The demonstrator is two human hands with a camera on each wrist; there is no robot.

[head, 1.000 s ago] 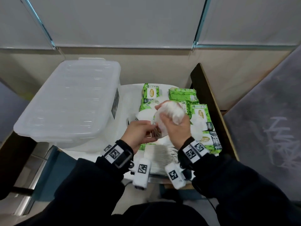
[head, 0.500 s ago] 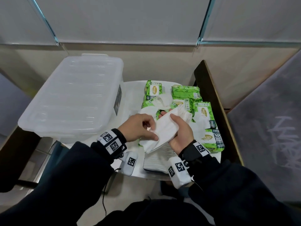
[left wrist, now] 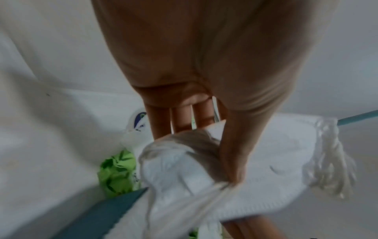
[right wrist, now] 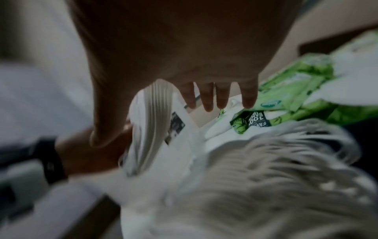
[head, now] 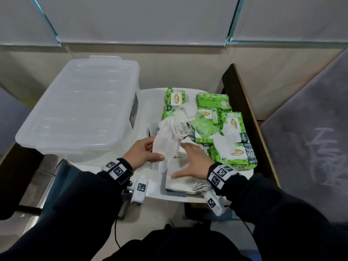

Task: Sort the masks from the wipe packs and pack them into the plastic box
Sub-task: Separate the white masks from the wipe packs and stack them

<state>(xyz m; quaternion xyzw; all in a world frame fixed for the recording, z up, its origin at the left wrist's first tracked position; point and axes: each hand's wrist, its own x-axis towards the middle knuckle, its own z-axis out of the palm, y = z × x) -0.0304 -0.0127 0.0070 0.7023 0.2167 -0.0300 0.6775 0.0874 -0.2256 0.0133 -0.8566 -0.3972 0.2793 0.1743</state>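
Head view: left hand (head: 143, 153) now alone pinches mask (head: 167, 144); right hand (head: 194, 162) let go, fingers spread on stack (head: 184, 185).

We cannot see the fingertips of the left hand (head: 143, 154): the white mask (head: 167, 142) it grips covers them, and in the left wrist view the mask's folds (left wrist: 180, 169) are smeared by blur. The right hand (head: 194, 162) hides part of the stack of masks (head: 185, 183) beneath it. The right wrist view is dark and blurred; the ear loops (right wrist: 286, 161) there are only pale streaks. We cannot read the small print on the wipe packs (head: 235, 147), and several packs overlap, hiding their edges. The plastic box (head: 79, 108) has a label (head: 134, 110) too small to read.
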